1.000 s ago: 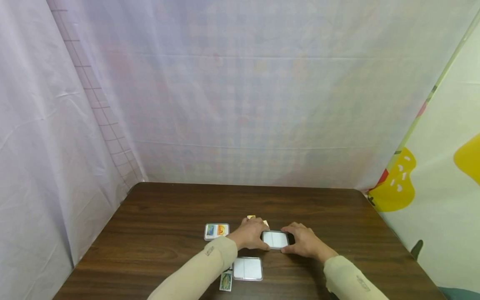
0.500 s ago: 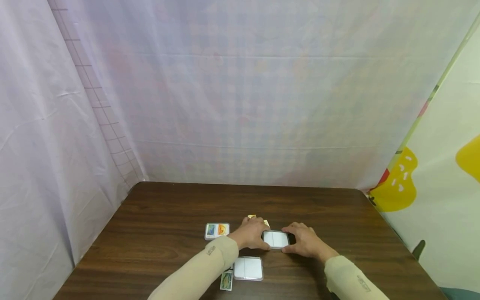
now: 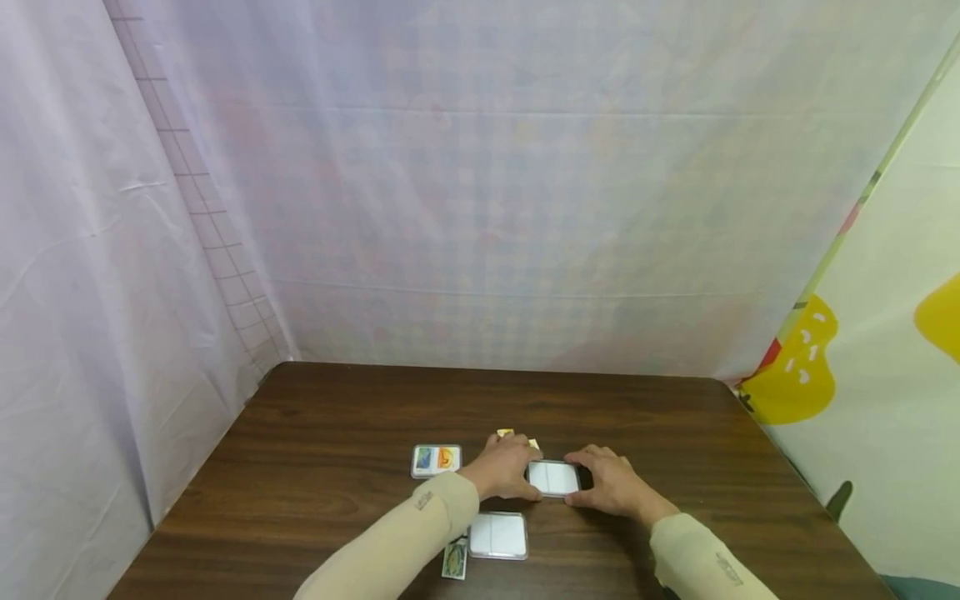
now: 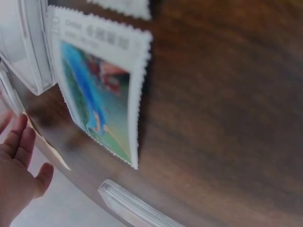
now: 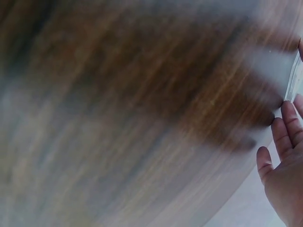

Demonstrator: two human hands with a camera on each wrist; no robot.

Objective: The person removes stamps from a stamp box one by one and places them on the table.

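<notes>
A clear plastic case [image 3: 553, 478] with a white two-part insert lies flat between the two hands. My left hand [image 3: 504, 467] holds its left end, thumb at the near corner and fingers on the far side. Opposite it, my right hand [image 3: 609, 481] grips the right end between thumb and fingers. In the right wrist view, fingertips [image 5: 286, 105] touch the case's edge. Nearer the body lies a second clear case [image 3: 498, 535] with a white insert. A loose postage stamp [image 3: 454, 560] is beside it; the left wrist view shows a stamp [image 4: 97, 85] with perforated edges close up.
Left of the left hand, a clear case [image 3: 437, 460] contains two colourful stamps. Pale yellow paper pieces [image 3: 532, 444] stick out beyond the left fingers, partly hidden. All lie on a dark wooden table [image 3: 337, 425], with white curtains [image 3: 487, 183] hanging behind it.
</notes>
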